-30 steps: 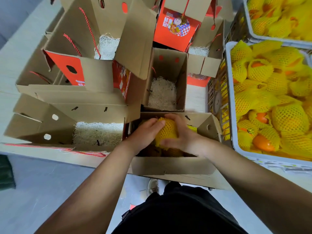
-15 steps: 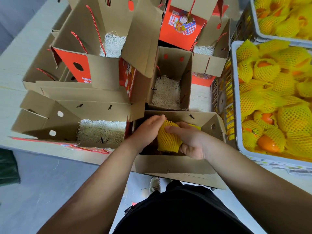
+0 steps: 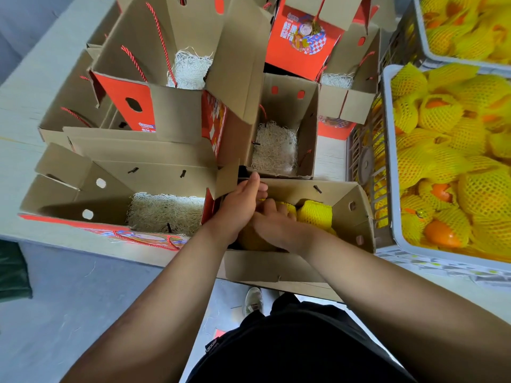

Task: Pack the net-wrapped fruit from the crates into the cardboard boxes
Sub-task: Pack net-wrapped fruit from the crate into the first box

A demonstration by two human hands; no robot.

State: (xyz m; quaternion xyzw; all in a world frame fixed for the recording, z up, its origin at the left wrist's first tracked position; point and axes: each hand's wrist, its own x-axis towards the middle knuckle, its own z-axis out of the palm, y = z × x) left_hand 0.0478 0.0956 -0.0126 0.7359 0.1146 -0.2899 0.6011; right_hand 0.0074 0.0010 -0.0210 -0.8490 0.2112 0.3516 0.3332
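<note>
Near the bench's left front edge, an open cardboard box (image 3: 83,200) holds only pale shredded filler (image 3: 166,212). The box at the front edge (image 3: 351,217) contains yellow net-wrapped fruit (image 3: 315,214). The left hand (image 3: 240,208) reaches inside, its grip hidden; the right hand (image 3: 273,225) presses one fruit down, fingers curled over it. Behind, a smaller box (image 3: 287,106) holds filler. At the right edge, a grey crate (image 3: 390,161) is heaped with netted fruit.

The near box (image 3: 351,225) stands at the surface (image 3: 16,150) edge, with fruit (image 3: 315,214) and both hands inside. Crate (image 3: 392,189): just right of it. Open boxes (image 3: 279,150): behind and left of it.
</note>
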